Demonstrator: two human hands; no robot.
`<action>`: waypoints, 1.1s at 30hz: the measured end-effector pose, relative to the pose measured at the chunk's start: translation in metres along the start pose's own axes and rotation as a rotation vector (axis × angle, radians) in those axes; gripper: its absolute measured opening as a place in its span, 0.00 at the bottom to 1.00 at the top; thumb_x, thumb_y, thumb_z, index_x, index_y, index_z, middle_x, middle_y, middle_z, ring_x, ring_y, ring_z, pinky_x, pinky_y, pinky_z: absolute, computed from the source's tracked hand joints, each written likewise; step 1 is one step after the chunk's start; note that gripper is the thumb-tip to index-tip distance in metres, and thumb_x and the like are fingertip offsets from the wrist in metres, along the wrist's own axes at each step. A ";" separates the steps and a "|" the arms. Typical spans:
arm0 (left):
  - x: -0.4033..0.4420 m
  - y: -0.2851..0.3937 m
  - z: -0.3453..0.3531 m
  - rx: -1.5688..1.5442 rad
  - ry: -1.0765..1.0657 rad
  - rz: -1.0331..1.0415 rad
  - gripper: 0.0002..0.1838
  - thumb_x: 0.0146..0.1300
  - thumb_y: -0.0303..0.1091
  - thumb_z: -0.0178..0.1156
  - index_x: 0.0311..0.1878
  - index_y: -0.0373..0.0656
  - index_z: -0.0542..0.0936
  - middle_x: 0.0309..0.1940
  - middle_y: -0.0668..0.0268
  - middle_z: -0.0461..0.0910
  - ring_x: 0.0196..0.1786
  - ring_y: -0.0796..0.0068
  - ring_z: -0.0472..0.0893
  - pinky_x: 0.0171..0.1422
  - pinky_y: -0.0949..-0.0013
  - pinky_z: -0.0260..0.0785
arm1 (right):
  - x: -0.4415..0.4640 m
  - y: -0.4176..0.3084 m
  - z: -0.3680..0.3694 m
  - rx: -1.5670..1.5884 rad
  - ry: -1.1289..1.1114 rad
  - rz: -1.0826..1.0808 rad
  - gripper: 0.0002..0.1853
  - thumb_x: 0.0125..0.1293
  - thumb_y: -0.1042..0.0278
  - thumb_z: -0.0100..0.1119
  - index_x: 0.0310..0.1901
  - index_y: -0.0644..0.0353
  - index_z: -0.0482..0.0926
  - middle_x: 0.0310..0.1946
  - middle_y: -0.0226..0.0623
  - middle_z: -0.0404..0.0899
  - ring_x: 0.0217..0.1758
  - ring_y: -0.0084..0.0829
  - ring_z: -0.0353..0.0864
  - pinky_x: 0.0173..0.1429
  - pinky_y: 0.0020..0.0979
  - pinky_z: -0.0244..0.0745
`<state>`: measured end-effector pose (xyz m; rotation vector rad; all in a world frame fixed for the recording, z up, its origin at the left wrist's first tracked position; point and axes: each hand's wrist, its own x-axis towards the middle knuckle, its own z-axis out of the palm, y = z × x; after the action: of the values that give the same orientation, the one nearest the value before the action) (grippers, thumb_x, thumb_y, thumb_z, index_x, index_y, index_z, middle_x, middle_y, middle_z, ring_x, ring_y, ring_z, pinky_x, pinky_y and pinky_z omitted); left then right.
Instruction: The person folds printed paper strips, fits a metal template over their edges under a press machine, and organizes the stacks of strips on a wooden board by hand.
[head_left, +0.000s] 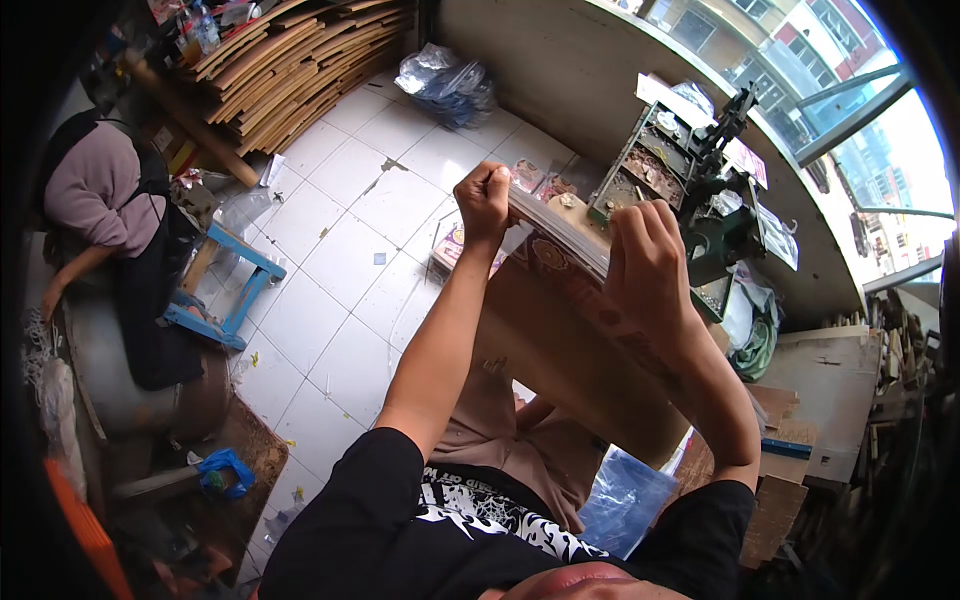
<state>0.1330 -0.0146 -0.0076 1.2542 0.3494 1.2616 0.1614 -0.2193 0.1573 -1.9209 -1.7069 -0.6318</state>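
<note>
My left hand (484,203) is closed round the left end of a stack of printed sheets (558,236), thumb on top. The stack stands on edge, its pale edges upward and a dark red patterned face toward me. At its other end my right hand (645,258) is closed with bent fingers, and its grip on the stack is partly hidden. Both hands are above a brown work table (560,345). Just beyond the stack, a round tan piece (580,213) is partly covered.
A dark metal machine (715,215) with a parts tray (650,165) stands to the right. Another printed stack (450,250) lies left of the table. A person (110,200) bends over by a blue stool (225,285). Clear plastic sheets (625,500) lie near my lap.
</note>
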 end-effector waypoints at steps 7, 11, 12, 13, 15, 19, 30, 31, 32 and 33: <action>-0.004 0.022 0.011 -0.018 -0.068 -0.020 0.10 0.67 0.27 0.54 0.30 0.35 0.77 0.20 0.72 0.72 0.23 0.85 0.68 0.27 0.73 0.62 | -0.088 0.005 -0.043 -0.004 -0.056 0.340 0.02 0.64 0.78 0.59 0.38 0.64 0.78 0.37 0.44 0.78 0.41 0.46 0.79 0.47 0.41 0.75; -0.002 0.014 0.010 0.037 -0.063 0.061 0.10 0.68 0.27 0.54 0.30 0.36 0.77 0.20 0.72 0.72 0.23 0.85 0.69 0.26 0.73 0.62 | -0.126 -0.005 -0.055 -0.011 -0.090 0.561 0.09 0.64 0.70 0.62 0.43 0.65 0.78 0.41 0.45 0.78 0.44 0.46 0.80 0.48 0.41 0.75; -0.002 0.021 0.012 0.021 -0.066 0.035 0.10 0.68 0.28 0.53 0.29 0.36 0.77 0.20 0.72 0.72 0.23 0.85 0.69 0.27 0.73 0.63 | -0.129 -0.009 -0.057 -0.073 -0.103 0.528 0.14 0.64 0.64 0.64 0.46 0.65 0.78 0.43 0.45 0.78 0.44 0.48 0.81 0.48 0.42 0.75; -0.003 0.028 0.014 0.004 -0.069 0.010 0.10 0.68 0.28 0.53 0.29 0.36 0.77 0.20 0.72 0.73 0.24 0.84 0.70 0.28 0.74 0.63 | -0.132 -0.011 -0.060 -0.137 -0.114 0.496 0.19 0.63 0.59 0.66 0.48 0.64 0.78 0.45 0.45 0.77 0.44 0.50 0.81 0.48 0.43 0.75; -0.007 0.031 0.014 -0.043 -0.109 -0.143 0.11 0.68 0.28 0.53 0.29 0.36 0.77 0.21 0.71 0.74 0.24 0.84 0.70 0.29 0.73 0.63 | -0.137 -0.007 -0.058 -0.192 -0.131 0.505 0.27 0.58 0.52 0.71 0.51 0.64 0.76 0.49 0.45 0.76 0.45 0.52 0.81 0.48 0.45 0.75; 0.000 0.018 0.011 0.062 -0.068 0.093 0.11 0.69 0.33 0.53 0.31 0.39 0.78 0.22 0.71 0.73 0.23 0.86 0.69 0.27 0.76 0.61 | -0.141 0.001 -0.048 -0.157 -0.149 0.562 0.28 0.57 0.52 0.71 0.50 0.64 0.74 0.43 0.45 0.74 0.41 0.49 0.80 0.43 0.43 0.74; 0.072 0.088 -0.012 0.520 -1.016 -0.102 0.13 0.66 0.36 0.63 0.41 0.33 0.84 0.33 0.62 0.85 0.38 0.77 0.82 0.46 0.71 0.74 | -0.148 0.004 -0.039 -0.139 -0.106 0.545 0.23 0.59 0.53 0.70 0.45 0.61 0.74 0.39 0.43 0.75 0.38 0.47 0.81 0.41 0.42 0.75; 0.078 0.100 -0.007 0.641 -1.127 -0.089 0.13 0.65 0.36 0.64 0.41 0.34 0.84 0.34 0.60 0.86 0.38 0.75 0.83 0.46 0.70 0.75 | -0.149 0.004 -0.039 -0.144 -0.105 0.542 0.23 0.59 0.53 0.70 0.45 0.61 0.74 0.39 0.43 0.75 0.38 0.47 0.81 0.41 0.42 0.75; 0.082 0.109 -0.002 0.643 -1.129 -0.087 0.13 0.65 0.36 0.64 0.41 0.34 0.84 0.34 0.60 0.86 0.38 0.75 0.83 0.46 0.70 0.75 | -0.148 0.003 -0.039 -0.150 -0.102 0.536 0.23 0.59 0.52 0.70 0.45 0.61 0.74 0.38 0.42 0.75 0.38 0.47 0.81 0.41 0.42 0.75; 0.088 0.119 0.005 0.750 -1.215 -0.107 0.12 0.64 0.35 0.65 0.41 0.34 0.84 0.33 0.58 0.86 0.37 0.73 0.83 0.46 0.69 0.75 | -0.148 0.004 -0.039 -0.154 -0.093 0.537 0.23 0.59 0.52 0.70 0.45 0.61 0.74 0.38 0.42 0.75 0.38 0.47 0.81 0.41 0.42 0.75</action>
<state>0.1071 0.0339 0.1295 2.3407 -0.0350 0.0705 0.1483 -0.3581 0.0941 -2.4144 -1.1309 -0.4785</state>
